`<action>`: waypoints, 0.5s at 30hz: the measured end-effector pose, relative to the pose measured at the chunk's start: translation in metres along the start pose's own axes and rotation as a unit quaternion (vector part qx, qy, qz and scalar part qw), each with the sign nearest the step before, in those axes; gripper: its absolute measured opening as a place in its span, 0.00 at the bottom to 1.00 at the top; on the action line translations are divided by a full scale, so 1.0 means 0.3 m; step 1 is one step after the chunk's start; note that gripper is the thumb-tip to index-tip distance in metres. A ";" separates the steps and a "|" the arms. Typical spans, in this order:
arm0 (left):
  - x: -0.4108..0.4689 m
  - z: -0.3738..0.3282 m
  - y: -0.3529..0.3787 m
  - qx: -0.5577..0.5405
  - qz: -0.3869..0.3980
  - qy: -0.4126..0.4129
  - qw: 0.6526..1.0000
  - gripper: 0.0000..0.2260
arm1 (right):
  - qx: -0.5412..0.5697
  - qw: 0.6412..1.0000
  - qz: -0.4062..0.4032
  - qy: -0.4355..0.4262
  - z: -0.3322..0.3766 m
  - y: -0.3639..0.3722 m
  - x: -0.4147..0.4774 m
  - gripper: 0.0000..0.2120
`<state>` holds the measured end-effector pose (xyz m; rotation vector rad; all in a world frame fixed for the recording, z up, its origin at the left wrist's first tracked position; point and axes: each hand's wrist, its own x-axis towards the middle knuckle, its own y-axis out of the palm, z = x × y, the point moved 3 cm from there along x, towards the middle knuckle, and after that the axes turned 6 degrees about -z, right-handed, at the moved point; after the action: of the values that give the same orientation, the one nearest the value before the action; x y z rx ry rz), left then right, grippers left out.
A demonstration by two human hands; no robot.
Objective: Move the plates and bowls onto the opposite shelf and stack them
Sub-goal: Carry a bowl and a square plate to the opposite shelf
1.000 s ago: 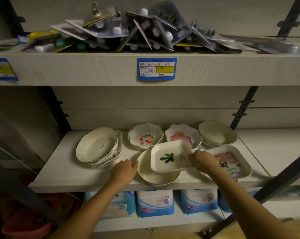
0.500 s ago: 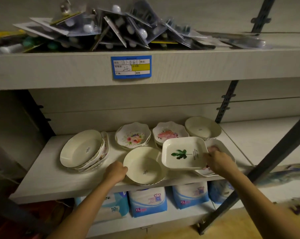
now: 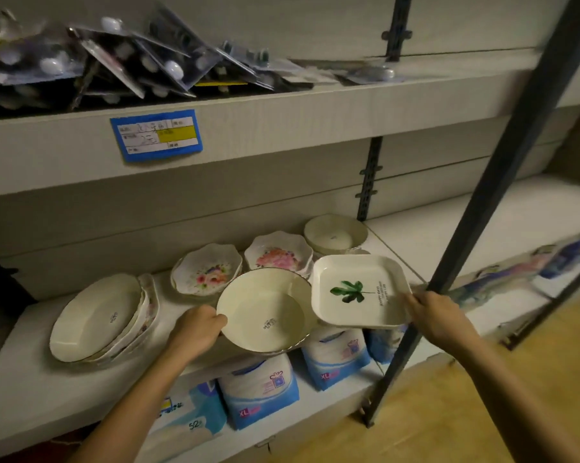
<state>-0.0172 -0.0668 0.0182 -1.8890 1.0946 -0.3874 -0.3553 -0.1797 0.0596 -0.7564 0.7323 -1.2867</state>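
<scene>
From the head camera, the left hand (image 3: pixel 196 330) has its grip closed on the left rim of a round cream bowl (image 3: pixel 265 310), thumb over the lip; the bowl is smooth, glossy and deep-sided with a thin dark edge line and a small printed mark in its well, and it is held tilted, its opening facing up and toward the camera, out over the front edge of the middle shelf (image 3: pixel 31 389). The right hand (image 3: pixel 430 314) grips the right rim of a rounded-square white plate (image 3: pixel 360 290), a shallow glossy dish with a raised border, a green leaf print whose stem runs left to right, and a line of small text beside it; it is held nearly level, just beside the bowl, the two rims overlapping. Behind them on the pale wood-grain shelf sit two scalloped floral bowls (image 3: pixel 206 274) (image 3: pixel 278 252), each on top of others, and a plain round cream bowl (image 3: pixel 335 233) at the back right. To the left, a leaning stack of oval plates (image 3: pixel 96 317) rests on edge against one another. A dark metal upright (image 3: pixel 475 208) slants across the right, just beside the right hand. Below are soft blue-and-white packages (image 3: pixel 261 389) marked XL; above, a blue price label (image 3: pixel 156 133) and a heap of clear blister packs (image 3: pixel 115 65).
</scene>
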 end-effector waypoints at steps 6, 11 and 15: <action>-0.019 -0.185 0.101 -0.047 0.031 0.048 0.997 0.13 | -0.017 0.997 -0.048 0.054 -0.200 -0.125 -0.097 0.22; -0.055 -0.366 0.201 -0.042 0.051 0.097 0.993 0.16 | -0.050 0.990 -0.082 0.099 -0.380 -0.245 -0.129 0.24; -0.084 -0.514 0.306 -0.059 0.065 0.111 0.990 0.15 | -0.041 0.986 -0.096 0.129 -0.553 -0.343 -0.114 0.25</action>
<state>-0.1778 -0.1493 0.0324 -1.8969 1.4080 -0.4763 -0.5531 -0.1718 0.0530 -0.7494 0.9428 -1.5559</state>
